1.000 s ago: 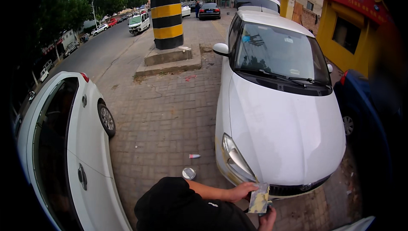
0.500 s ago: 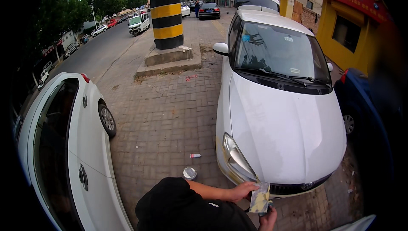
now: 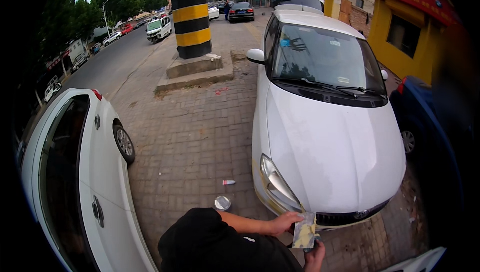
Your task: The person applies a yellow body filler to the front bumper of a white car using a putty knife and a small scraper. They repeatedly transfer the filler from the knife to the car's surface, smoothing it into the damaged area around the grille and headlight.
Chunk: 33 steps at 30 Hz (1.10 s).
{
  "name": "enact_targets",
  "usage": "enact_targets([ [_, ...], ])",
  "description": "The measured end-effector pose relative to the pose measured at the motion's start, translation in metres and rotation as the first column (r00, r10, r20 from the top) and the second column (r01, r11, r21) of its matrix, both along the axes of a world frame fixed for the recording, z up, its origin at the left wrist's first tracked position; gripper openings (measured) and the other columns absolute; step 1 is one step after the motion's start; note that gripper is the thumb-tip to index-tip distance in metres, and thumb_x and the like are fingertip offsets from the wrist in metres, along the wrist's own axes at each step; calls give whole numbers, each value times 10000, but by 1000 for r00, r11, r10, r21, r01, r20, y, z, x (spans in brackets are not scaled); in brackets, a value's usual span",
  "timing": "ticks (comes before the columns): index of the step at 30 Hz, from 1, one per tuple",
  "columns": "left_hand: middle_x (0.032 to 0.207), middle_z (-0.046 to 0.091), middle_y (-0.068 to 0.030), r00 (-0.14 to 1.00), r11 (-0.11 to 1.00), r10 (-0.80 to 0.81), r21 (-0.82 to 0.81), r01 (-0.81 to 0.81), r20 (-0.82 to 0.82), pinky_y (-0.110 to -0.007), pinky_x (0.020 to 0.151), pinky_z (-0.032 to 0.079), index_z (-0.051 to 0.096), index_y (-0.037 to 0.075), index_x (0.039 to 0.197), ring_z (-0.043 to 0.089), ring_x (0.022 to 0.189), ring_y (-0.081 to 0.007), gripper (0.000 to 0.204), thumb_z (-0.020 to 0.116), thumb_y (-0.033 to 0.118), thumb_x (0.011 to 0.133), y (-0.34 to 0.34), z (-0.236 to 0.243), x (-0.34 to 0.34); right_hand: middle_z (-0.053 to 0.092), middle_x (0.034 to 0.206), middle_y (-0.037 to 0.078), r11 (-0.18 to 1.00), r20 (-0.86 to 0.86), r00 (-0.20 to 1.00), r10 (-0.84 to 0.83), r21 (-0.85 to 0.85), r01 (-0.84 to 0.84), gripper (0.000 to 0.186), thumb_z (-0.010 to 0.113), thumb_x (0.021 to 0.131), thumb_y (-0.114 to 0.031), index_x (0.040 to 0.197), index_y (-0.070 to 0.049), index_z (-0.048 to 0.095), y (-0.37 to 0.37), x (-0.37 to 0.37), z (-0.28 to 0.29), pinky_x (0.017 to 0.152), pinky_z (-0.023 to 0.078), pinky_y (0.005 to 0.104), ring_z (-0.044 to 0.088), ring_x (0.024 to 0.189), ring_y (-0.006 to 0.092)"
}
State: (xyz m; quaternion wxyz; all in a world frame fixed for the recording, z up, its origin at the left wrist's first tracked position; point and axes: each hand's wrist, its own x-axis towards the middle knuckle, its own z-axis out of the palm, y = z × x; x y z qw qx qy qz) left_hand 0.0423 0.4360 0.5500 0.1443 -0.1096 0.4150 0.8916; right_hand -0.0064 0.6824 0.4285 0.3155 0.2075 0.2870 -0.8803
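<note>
My left hand [image 3: 283, 223] grips a small flat board [image 3: 304, 229] smeared with pale yellow paste, in front of the white car's grille [image 3: 330, 219]. Below the board, my right hand [image 3: 315, 254] is closed on a dark bluish tool [image 3: 317, 238], partly hidden and too small to identify clearly. The white hatchback [image 3: 332, 149] has yellowish patches along the bumper [image 3: 263, 193] under its headlight. A round silver can [image 3: 222, 203] and a white tube with red marking [image 3: 228, 182] lie on the paving to the left of the hands.
Another white car [image 3: 107, 167] stands at left and a dark blue car [image 3: 430, 127] at right. A black-and-yellow banded pillar [image 3: 192, 37] rises from a concrete base behind. A distant person [image 3: 226, 9] stands near parked cars. A yellow shopfront [image 3: 420, 47] lines the right.
The view has shifted slightly. The board in my left hand has risen and turned very slightly; both hands keep their grip.
</note>
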Motion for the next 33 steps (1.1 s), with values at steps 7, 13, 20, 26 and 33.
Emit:
enact_targets([
  [7, 1058, 669, -50, 1000, 1000, 5, 1, -5, -7, -365, 744, 575, 556, 34, 1210, 672, 917, -162, 309, 495, 245, 992, -2, -1, 1, 586, 1215, 181, 1000, -29, 1000, -1, -6, 1, 385, 460, 863, -194, 1191, -9, 536, -1, -5, -8, 1022, 418, 513, 556, 1139, 366],
  [13, 1054, 669, -57, 1000, 1000, 18, -15, -17, 22, -368, 744, 575, 557, 31, 1203, 672, 915, -167, 304, 498, 240, 991, -5, 2, 4, 592, 1243, 179, 999, -29, 999, 29, -17, -30, 436, 501, 811, -177, 1204, 5, 547, -5, -3, -4, 1029, 425, 488, 565, 1150, 355],
  [20, 1063, 670, -66, 1000, 1000, 26, -8, -26, 18, -371, 752, 575, 566, 20, 1192, 672, 919, -172, 309, 500, 243, 988, -8, 2, 7, 614, 1162, 180, 999, -23, 1000, 12, -37, -13, 344, 477, 851, -187, 1134, -10, 559, -10, -3, -7, 1008, 434, 512, 580, 1103, 366],
  [26, 1075, 669, -68, 1000, 1000, 20, 11, -21, 21, -374, 758, 574, 563, 20, 1209, 671, 929, -171, 322, 496, 246, 989, -9, -1, 6, 620, 1174, 168, 997, 4, 1000, 17, -73, -17, 368, 501, 824, -172, 1148, -11, 569, -7, -6, -16, 1010, 434, 508, 586, 1107, 358],
  [33, 1060, 670, -55, 1000, 1000, 26, 7, -26, 16, -364, 752, 573, 565, 28, 1205, 670, 919, -161, 313, 498, 243, 988, -12, 3, 4, 613, 1173, 178, 999, -10, 1000, 8, -41, -8, 362, 482, 843, -182, 1152, -9, 552, -14, -7, -10, 1012, 427, 515, 579, 1108, 364],
])
